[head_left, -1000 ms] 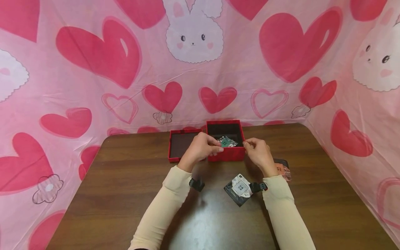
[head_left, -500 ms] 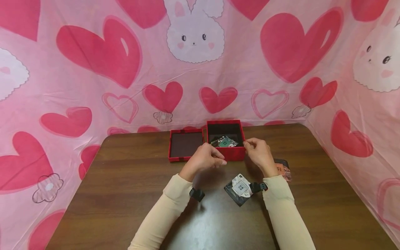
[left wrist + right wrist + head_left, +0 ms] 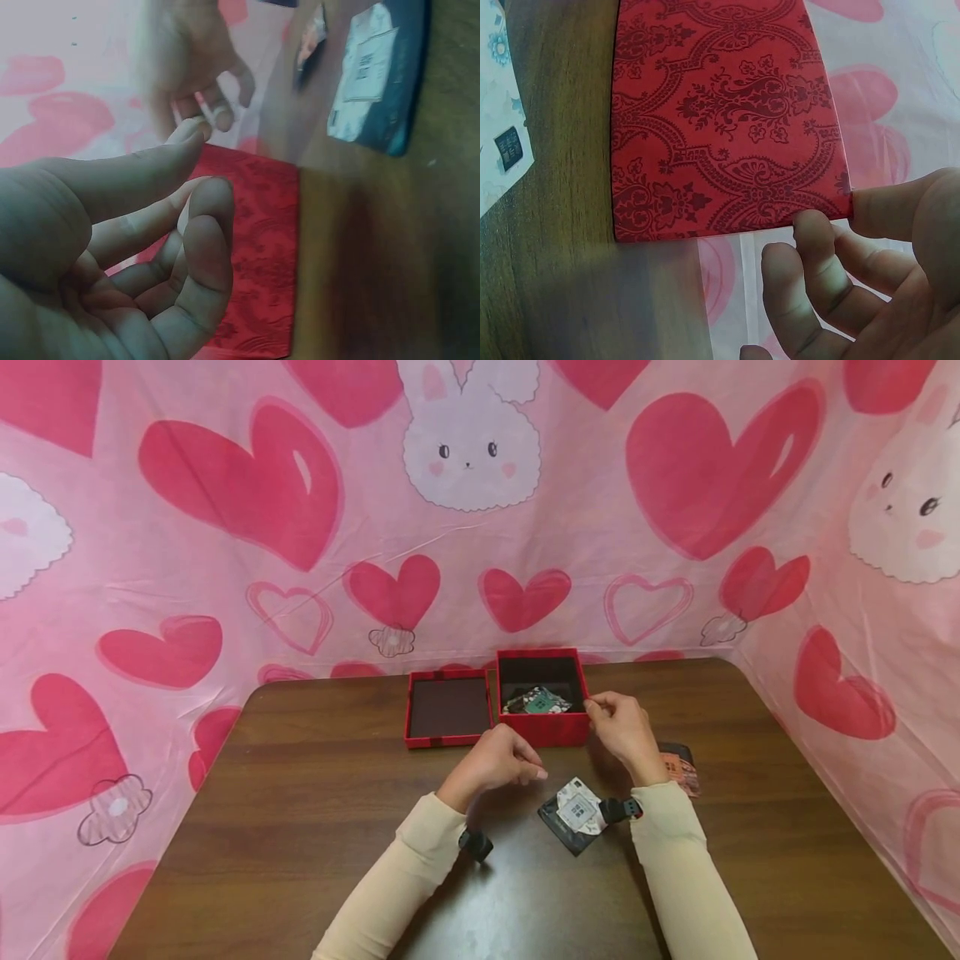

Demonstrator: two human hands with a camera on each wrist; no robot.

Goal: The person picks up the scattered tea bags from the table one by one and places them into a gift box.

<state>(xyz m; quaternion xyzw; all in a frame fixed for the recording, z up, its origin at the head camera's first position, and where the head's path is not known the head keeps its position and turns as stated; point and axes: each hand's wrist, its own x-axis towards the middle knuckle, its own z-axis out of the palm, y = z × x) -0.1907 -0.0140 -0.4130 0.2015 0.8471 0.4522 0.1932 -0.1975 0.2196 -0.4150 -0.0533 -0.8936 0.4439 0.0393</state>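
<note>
A red patterned box stands uncovered at the far side of the table, with green-and-white packets inside it. My right hand pinches the box's front right corner; the right wrist view shows the thumb at the top edge and curled fingers at the side. In front of the box, my left hand hovers with loosely curled fingers and holds nothing. In the left wrist view a gap shows between its thumb and index finger. Close by on the table lies a black packet with a white label.
Left of the box lies its shallow red lid, dark inside facing up. An orange-and-black packet sits beyond the right wrist, partly hidden by it. Behind the wooden table hangs a pink cloth with hearts and rabbits.
My left hand has drawn back from the box's front rim toward the white-labelled packet. The green-and-white packets in the box are now less covered. My right hand stays at the corner.
</note>
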